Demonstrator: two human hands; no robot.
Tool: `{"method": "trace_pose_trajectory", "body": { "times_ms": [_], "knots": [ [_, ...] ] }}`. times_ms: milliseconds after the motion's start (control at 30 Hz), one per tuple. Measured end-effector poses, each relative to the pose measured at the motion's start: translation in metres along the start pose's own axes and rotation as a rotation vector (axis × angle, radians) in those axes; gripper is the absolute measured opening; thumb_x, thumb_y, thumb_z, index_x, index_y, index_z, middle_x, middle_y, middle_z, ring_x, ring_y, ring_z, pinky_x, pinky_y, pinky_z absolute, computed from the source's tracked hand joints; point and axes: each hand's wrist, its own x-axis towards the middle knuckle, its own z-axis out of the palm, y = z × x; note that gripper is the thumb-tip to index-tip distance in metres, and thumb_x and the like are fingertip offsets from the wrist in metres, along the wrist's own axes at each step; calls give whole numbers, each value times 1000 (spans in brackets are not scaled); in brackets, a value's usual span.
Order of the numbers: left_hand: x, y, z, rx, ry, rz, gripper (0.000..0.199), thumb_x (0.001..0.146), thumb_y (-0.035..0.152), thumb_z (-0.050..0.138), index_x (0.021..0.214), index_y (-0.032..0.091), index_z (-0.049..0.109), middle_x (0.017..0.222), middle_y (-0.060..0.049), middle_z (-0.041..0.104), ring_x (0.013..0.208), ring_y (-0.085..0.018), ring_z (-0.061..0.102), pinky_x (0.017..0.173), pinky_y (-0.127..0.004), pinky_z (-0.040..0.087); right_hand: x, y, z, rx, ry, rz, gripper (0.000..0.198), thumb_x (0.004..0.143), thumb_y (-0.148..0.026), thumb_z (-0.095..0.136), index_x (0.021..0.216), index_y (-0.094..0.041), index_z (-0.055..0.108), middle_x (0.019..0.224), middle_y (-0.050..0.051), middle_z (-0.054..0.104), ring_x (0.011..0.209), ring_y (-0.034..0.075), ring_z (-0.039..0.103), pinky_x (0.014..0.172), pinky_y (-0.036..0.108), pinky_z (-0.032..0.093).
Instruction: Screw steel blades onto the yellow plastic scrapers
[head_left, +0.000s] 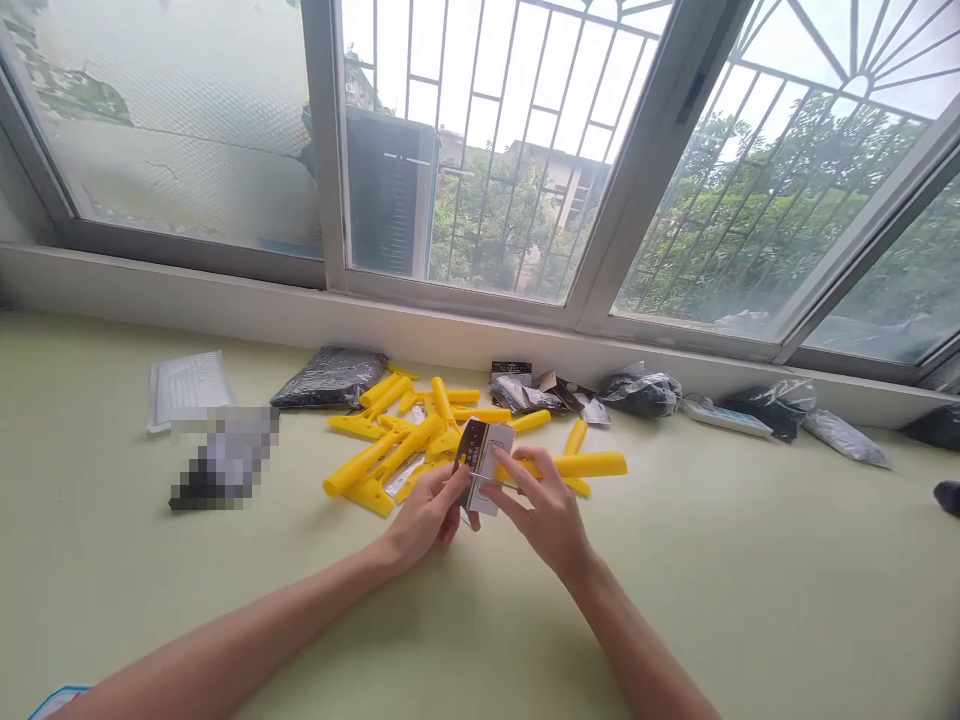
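Note:
My left hand (429, 517) is closed on a black-and-white printed card (491, 436), with the thumb on its near face. My right hand (551, 512) has its thumb and fingers bent over the card's right side, closed around a thin shiny strip (480, 478) that crosses the card. Part of this strip is hidden by the fingers. Behind my right hand a yellow handle (596, 465) sticks out to the right; whether it is held or lies on the table I cannot tell. Just beyond both hands lies a heap of yellow T-shaped scrapers (409, 445).
Along the window sill (450, 318) lie a black plastic package (330, 378), several printed cards (536, 392), and dark bagged items (641, 390). A clear flat pack (189, 390) and a blurred dark object (229, 460) are on the left of the green table (225, 610).

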Motion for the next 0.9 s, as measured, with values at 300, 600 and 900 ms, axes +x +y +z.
{"method": "trace_pose_trajectory", "body": {
  "times_ms": [300,600,900],
  "knots": [
    [-2,-4,3,89,109,78,33,99,48,53,86,18,52,61,1,61,39,-5,37,39,-19,25,5,-12,8,299,-67,456,68,92,-60,62,146,-19,53,108,9,66,62,11,60,59,28,57],
    [-5,-5,5,204,102,110,37,98,51,53,80,19,56,64,1,60,49,-11,47,48,-24,37,16,-17,-4,457,-292,713,49,80,-67,71,84,-18,76,82,4,74,76,18,64,68,26,49],
    [-5,-2,1,359,345,156,35,99,54,52,95,20,61,91,-3,66,78,-17,56,69,-30,40,15,-14,-1,521,-116,817,56,76,-70,73,98,-18,70,88,4,72,66,13,54,54,25,35]
  ]
}}
